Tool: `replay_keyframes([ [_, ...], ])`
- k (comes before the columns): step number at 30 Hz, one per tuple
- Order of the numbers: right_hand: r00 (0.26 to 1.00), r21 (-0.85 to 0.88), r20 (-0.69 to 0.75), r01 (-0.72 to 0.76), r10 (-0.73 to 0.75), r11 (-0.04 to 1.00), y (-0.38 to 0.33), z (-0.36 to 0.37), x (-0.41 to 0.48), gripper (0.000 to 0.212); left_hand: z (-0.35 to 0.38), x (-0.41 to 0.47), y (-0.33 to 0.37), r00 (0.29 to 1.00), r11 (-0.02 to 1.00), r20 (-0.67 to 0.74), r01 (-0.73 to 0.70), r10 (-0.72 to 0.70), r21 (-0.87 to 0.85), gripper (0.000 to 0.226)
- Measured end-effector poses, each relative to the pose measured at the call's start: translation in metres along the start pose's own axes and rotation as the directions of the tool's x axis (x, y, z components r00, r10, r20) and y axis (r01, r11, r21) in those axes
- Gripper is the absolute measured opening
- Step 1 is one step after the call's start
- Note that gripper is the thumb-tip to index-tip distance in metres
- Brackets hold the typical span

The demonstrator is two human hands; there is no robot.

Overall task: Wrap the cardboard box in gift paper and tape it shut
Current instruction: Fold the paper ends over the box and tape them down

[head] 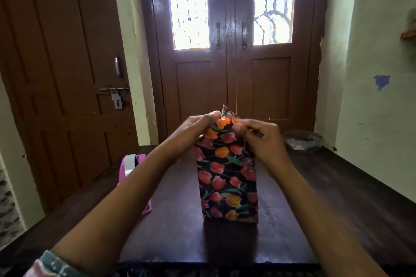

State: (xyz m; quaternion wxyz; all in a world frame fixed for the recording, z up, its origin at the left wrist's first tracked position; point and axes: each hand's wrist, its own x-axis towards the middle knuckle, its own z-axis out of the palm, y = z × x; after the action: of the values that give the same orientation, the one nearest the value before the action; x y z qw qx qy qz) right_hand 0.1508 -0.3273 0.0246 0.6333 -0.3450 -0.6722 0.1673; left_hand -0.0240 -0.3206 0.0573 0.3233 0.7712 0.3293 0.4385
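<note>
The cardboard box (227,177), already sleeved in gift paper (225,119), is stood on end mid worktop (337,198); the top-end fold is judged to be in hand. The paper's top flaps are held in both grips: left hand (198,128) curled over one side, right hand (261,139) pinching the other. Next, the flaps would need creasing flat and pinning one-handed while tape is taken from the pink tape dispenser (132,164) at far left.
</note>
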Motion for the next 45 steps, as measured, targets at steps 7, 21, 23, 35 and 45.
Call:
replay_keyframes([
  [7,0.973,0.220,0.066,-0.231,0.222,0.948,-0.005,0.003,0.018,0.024,-0.006,0.006,-0.003,1.000,1.000,-0.013,0.023,-0.023,0.002,0.019],
  [21,0.963,-0.312,-0.124,0.193,-0.241,0.930,0.004,0.008,-0.020,0.040,0.000,0.011,0.001,0.985,0.999,-0.170,-0.006,-0.002,-0.049,0.004],
  [23,0.958,-0.338,-0.174,0.159,-0.227,0.928,0.001,0.012,-0.020,0.032,0.000,0.010,0.000,0.986,0.999,-0.164,-0.035,0.028,-0.036,0.003],
  [35,0.997,-0.270,-0.053,-0.064,0.051,0.961,0.001,0.015,0.001,0.014,-0.003,0.014,-0.001,0.989,1.000,-0.147,0.010,-0.009,0.010,0.025],
  [45,0.996,-0.125,-0.029,-0.086,0.083,0.988,0.005,0.010,-0.002,0.021,-0.016,0.029,0.005,0.999,1.000,-0.052,-0.011,0.012,0.021,0.016],
])
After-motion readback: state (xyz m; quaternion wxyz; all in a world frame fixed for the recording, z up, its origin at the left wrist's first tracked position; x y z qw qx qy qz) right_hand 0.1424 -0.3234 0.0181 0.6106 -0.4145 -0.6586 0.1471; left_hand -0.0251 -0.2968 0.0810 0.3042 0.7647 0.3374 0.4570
